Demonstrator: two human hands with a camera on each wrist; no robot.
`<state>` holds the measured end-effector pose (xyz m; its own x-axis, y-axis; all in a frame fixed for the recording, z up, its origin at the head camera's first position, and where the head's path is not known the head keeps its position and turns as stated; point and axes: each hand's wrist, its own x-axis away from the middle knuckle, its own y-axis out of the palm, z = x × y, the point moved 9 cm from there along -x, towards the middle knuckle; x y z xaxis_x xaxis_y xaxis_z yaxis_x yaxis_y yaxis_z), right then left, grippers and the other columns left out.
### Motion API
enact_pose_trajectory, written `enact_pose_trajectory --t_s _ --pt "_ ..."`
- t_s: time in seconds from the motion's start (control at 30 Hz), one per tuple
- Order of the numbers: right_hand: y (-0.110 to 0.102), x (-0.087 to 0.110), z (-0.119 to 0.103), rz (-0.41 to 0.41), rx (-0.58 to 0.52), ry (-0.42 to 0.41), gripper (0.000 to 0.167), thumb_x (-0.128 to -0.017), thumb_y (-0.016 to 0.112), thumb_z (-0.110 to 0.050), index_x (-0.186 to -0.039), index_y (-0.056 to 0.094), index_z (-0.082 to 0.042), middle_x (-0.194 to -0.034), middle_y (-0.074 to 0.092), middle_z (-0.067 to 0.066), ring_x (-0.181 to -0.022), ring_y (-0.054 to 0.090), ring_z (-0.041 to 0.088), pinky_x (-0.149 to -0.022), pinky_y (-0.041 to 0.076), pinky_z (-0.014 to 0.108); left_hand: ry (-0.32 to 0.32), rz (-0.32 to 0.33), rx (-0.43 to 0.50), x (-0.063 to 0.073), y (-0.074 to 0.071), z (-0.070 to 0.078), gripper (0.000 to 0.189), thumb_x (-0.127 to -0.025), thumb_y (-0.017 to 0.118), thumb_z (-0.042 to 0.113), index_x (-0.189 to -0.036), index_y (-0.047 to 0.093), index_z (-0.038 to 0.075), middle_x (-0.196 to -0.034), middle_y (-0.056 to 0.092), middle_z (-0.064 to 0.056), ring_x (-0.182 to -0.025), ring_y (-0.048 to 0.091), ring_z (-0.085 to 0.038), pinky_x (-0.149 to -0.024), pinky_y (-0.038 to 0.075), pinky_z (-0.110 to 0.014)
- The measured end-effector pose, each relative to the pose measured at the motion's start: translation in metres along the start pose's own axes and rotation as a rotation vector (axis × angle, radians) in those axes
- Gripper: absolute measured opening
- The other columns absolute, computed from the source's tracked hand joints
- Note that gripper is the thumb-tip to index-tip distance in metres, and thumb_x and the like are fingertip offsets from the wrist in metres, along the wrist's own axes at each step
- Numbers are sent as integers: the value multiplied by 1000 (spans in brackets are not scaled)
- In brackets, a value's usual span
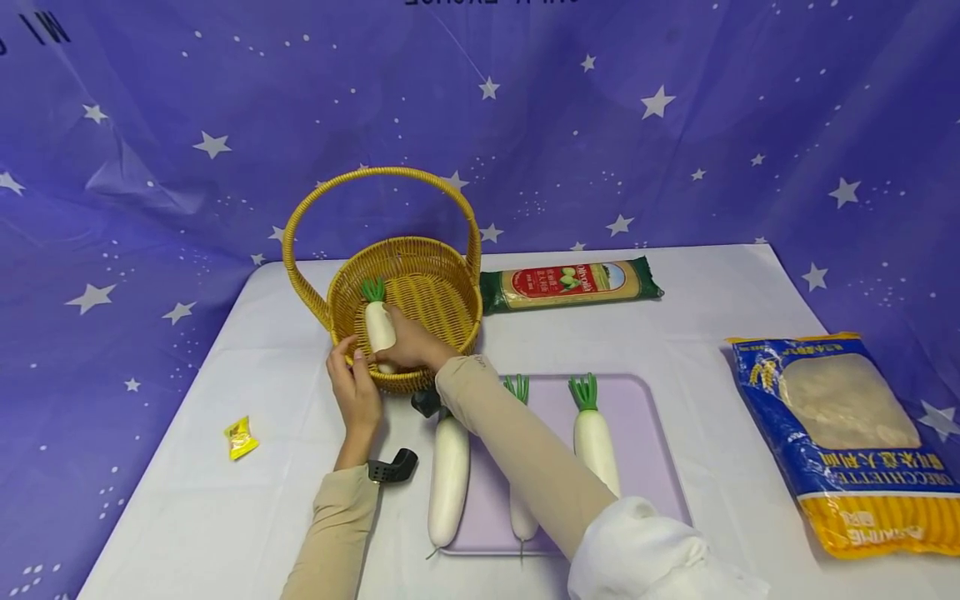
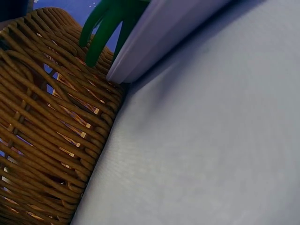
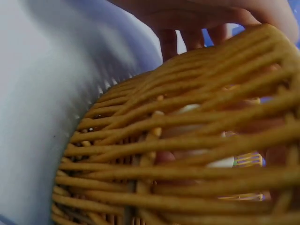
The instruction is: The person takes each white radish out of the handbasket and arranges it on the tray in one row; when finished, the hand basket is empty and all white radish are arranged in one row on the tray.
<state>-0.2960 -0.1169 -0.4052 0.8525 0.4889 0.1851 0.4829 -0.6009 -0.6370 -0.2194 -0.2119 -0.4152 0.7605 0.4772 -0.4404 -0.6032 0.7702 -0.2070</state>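
Note:
A white radish (image 1: pixel 379 327) with green stalks lies inside the wicker basket (image 1: pixel 405 383), on its left side. My right hand (image 1: pixel 411 340) reaches over the front rim and grips this radish near its lower end. At the front left rim, my left hand (image 1: pixel 354 398) holds the basket wall, thumb and fingers at the edge. Close up in the left wrist view is the woven basket side (image 2: pixel 51 122), standing on the white cloth. Through the weave in the right wrist view, pale parts of the radish (image 3: pixel 220 162) show.
A lilac tray (image 1: pixel 652 425) carries three more white radishes, partly under my right sleeve. Behind it lies a spaghetti pack (image 1: pixel 573 284), touching the basket's right side. A blue and yellow pasta bag (image 1: pixel 847 417) lies far right, a small yellow wrapped candy (image 1: pixel 241 438) left.

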Motion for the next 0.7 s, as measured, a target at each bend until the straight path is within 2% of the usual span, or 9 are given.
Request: enact_pose_trajectory --t_s 0.17,0.33,0.47,0.7 --pt "-2 2 3 -19 -162 17 82 -78 70 -22 -144 22 -19 -133 45 15 -109 51 26 -77 45 28 2 -2 1 0 0 0 35 -96 35 23 -120 46 1 -121 42 -21 -96 35 -16 -80 26 -27" --pt "1 1 7 -49 -371 29 69 -80 68 -15 -140 34 -21 -134 42 18 -88 58 23 -67 53 34 3 4 2 0 0 0 34 -95 36 23 -119 47 2 -120 42 -21 -94 35 -14 -79 26 -27" --pt "4 1 8 -87 -501 35 63 -81 66 -11 -137 39 -21 -128 44 21 -75 61 22 -71 53 42 8 5 11 0 0 0 34 -95 36 24 -120 47 2 -120 42 -23 -94 35 -14 -79 27 -26" --pt "-7 8 1 -97 -639 -32 61 -84 63 -11 -138 37 -20 -125 45 20 -87 61 23 -81 50 45 14 -5 6 0 0 0 34 -96 35 22 -120 46 1 -120 41 -23 -98 35 -17 -82 26 -29"
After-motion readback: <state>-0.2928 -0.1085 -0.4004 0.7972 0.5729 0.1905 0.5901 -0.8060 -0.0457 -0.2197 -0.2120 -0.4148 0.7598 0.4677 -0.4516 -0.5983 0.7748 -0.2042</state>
